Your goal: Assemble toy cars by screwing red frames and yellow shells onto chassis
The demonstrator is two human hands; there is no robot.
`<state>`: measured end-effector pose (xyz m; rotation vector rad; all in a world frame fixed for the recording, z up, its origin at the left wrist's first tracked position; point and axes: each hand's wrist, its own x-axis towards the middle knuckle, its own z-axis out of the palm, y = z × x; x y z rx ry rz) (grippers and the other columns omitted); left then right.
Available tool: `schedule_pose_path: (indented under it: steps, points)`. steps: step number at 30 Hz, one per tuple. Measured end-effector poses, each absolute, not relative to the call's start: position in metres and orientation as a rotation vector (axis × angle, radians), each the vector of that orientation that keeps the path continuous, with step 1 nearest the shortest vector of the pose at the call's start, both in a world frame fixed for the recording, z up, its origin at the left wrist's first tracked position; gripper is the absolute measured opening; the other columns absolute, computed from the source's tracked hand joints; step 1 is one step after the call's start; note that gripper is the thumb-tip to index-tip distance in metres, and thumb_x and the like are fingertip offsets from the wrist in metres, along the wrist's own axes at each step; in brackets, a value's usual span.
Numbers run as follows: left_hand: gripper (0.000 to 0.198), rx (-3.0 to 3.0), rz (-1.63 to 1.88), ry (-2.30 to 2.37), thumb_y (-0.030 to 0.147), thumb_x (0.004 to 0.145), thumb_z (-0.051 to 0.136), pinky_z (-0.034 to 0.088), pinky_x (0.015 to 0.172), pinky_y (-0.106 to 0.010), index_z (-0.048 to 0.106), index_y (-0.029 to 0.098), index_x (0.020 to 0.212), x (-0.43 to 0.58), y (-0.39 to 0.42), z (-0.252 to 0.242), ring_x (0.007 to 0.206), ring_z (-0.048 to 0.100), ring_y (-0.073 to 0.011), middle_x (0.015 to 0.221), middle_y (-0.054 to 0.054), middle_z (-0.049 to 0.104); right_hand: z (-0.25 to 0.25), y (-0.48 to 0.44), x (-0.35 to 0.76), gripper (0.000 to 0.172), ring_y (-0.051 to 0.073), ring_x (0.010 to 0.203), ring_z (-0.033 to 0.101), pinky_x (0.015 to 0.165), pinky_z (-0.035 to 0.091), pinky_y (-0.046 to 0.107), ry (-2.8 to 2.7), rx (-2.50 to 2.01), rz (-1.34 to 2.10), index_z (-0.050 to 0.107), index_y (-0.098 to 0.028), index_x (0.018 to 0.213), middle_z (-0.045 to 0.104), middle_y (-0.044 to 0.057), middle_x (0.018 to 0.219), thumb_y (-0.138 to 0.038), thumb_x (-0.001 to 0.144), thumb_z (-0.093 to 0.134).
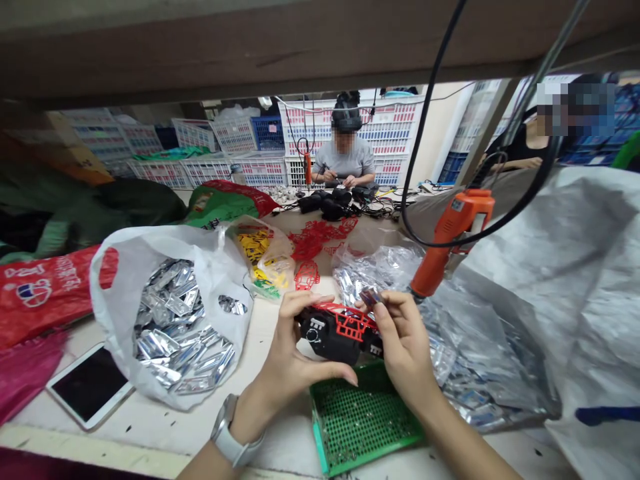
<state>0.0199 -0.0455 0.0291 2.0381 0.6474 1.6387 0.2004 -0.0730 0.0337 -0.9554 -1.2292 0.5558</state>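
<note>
Around the white surface (287, 437): crates (393, 127) behind, open bag (117, 340) left, orange driver (453, 219) hanging right. Black-red assembly (333, 341) above green basket (320, 440), held in left-hand grip (290, 363); right-hand grip (406, 341) pinches small glossy piece (370, 297).

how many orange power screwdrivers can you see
2: the near screwdriver is just beyond the right hand; the far screwdriver is beside the person in grey. Others may be hidden.
</note>
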Motion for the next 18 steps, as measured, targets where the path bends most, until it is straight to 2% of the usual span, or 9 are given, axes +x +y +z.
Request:
schedule_pose_path:
  steps: [2,4,7,9,12,15,18]
  points:
    - [0.11,1.967,1.651,0.724,0.055,0.053,0.095,0.056,0.097,-0.043,0.04,0.036,0.145,0.0214,-0.0471,0.0262,0.111,0.066,-0.0263,0.125,-0.007,0.059,0.0323,-0.0738,0.2006,0.013,0.017,0.093,0.071,0.084,0.057,0.03,-1.23,-0.945,0.532,0.061,-0.027,0.106,0.072,0.002,0.099,-0.039,0.102,0.057]
    - [0.108,1.947,1.651,0.797,0.055,0.052,0.096,0.057,0.096,-0.042,0.042,0.034,0.143,0.0228,-0.0483,0.0254,0.111,0.066,-0.0259,0.127,-0.007,0.057,0.0313,-0.0761,0.2001,0.011,0.017,0.1,0.071,0.09,0.057,0.03,-1.266,-0.91,0.542,0.061,-0.028,0.109,0.072,0.003,0.105,-0.036,0.103,0.056]
    - [0.097,1.949,1.659,0.829,0.053,0.054,0.096,0.055,0.101,-0.042,0.048,0.033,0.136,0.025,-0.049,0.0264,0.119,0.064,-0.0272,0.13,-0.006,0.055,0.0316,-0.0802,0.1989,0.011,0.018,0.105,0.071,0.091,0.057,0.031,-1.34,-0.819,0.627,0.06,-0.03,0.113,0.072,0.004,0.11,-0.033,0.105,0.052]
    - [0.1,1.928,1.678,0.79,0.053,0.058,0.094,0.052,0.107,-0.047,0.043,0.035,0.141,0.0263,-0.0488,0.0271,0.126,0.061,-0.0289,0.138,-0.008,0.051,0.032,-0.0819,0.1987,0.011,0.018,0.106,0.07,0.092,0.058,0.032,-1.345,-0.784,0.641,0.06,-0.03,0.112,0.072,0.004,0.111,-0.033,0.105,0.052]
    - [0.102,1.966,1.686,0.745,0.054,0.06,0.092,0.046,0.113,-0.056,0.04,0.037,0.146,0.0272,-0.048,0.0277,0.139,0.051,-0.0343,0.151,-0.012,0.041,0.0316,-0.082,0.1994,0.012,0.02,0.102,0.071,0.09,0.057,0.034,-1.312,-0.816,0.634,0.061,-0.028,0.109,0.071,0.005,0.106,-0.037,0.103,0.054]
    - [0.103,2.026,1.681,0.768,0.054,0.057,0.093,0.042,0.116,-0.059,0.043,0.037,0.145,0.0258,-0.0461,0.0277,0.147,0.041,-0.0374,0.154,-0.013,0.039,0.0304,-0.0803,0.1995,0.017,0.02,0.097,0.07,0.088,0.057,0.034,-1.302,-0.863,0.652,0.061,-0.026,0.107,0.07,0.005,0.1,-0.042,0.102,0.055]
    - [0.104,2.04,1.666,0.766,0.057,0.055,0.092,0.047,0.112,-0.057,0.042,0.037,0.144,0.023,-0.044,0.0251,0.134,0.055,-0.0339,0.142,-0.011,0.052,0.0297,-0.0787,0.1974,0.02,0.018,0.086,0.067,0.078,0.056,0.03,-1.276,-0.886,0.679,0.062,-0.026,0.103,0.067,0.003,0.094,-0.045,0.101,0.056]
